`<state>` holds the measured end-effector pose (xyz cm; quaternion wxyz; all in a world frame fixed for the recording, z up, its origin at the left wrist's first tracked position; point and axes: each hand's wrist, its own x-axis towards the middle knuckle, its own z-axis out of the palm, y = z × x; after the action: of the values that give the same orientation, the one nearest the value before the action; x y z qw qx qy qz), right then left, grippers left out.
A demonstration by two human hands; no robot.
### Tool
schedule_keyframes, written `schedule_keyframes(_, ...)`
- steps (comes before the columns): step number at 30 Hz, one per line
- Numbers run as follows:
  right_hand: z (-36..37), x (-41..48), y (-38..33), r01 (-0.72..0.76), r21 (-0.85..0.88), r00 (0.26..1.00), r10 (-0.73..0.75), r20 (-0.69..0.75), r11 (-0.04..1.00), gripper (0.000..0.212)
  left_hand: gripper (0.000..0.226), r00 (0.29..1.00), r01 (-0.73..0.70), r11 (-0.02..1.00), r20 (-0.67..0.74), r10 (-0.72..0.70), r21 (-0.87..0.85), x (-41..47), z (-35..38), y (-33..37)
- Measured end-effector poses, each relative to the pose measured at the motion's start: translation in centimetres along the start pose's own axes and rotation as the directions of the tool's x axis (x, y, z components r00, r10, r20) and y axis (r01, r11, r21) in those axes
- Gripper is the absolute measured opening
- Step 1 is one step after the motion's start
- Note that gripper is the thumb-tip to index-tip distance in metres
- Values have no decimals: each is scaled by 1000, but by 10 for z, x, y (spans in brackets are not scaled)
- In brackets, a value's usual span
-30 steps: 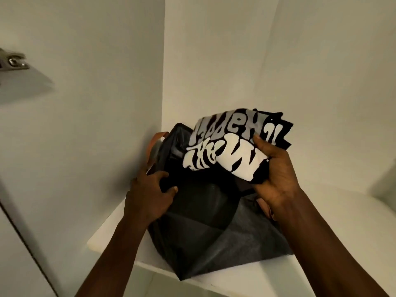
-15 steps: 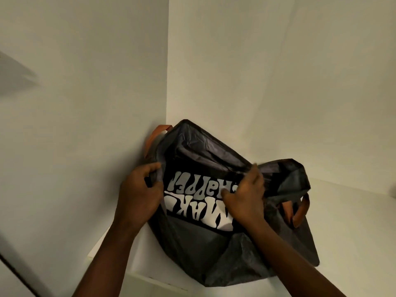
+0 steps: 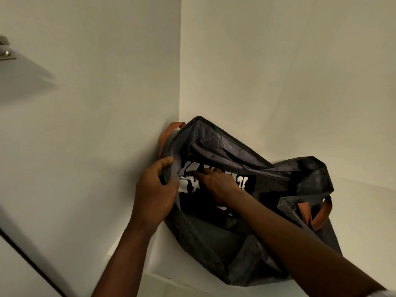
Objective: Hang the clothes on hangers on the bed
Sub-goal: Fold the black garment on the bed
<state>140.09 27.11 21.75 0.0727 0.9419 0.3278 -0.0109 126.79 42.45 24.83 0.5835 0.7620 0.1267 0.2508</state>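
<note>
A dark grey fabric bag [image 3: 225, 146] with brown handles [image 3: 317, 213] sits on a white shelf in the corner of a closet. Inside its open mouth lies a folded black garment [image 3: 246, 183] with large white lettering. My left hand [image 3: 154, 191] grips the bag's left rim and holds the mouth open. My right hand [image 3: 216, 185] reaches into the bag and presses down on the garment with its fingers spread flat; the garment's lower part is hidden under that hand and arm.
White closet walls meet in a corner right behind the bag. The white shelf [image 3: 364, 211] stretches to the right of the bag, with its front edge near the bottom. A metal fitting [image 3: 6, 50] sticks out of the left wall at the upper left.
The printed garment went from being held above the bag to lying inside it. My right hand slid leftward across the garment, deeper into the bag. My left hand kept its grip on the rim.
</note>
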Motion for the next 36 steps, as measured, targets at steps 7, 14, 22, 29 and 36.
schedule_keyframes(7,-3,36,-17,5,-9,999,-4,46,1000,77,53,995,45,999,86,-44,-11,0,3,1)
schedule_keyframes(14,13,-5,14,-81,-144,974,109,198,986,118,54,994,108,988,47,-103,-109,5,-1,4)
schedule_keyframes(22,-7,-30,22,-30,183,999,23,39,983,111,54,999,36,994,-5,-36,-99,-4,8,0)
schedule_keyframes(29,-47,-153,13,3,542,904,230,-361,840,86,43,915,-398,907,-16,404,134,-57,22,34)
schedule_keyframes(36,-40,-320,-3,-52,638,665,503,-552,769,69,28,698,-665,726,201,687,-173,-155,60,84)
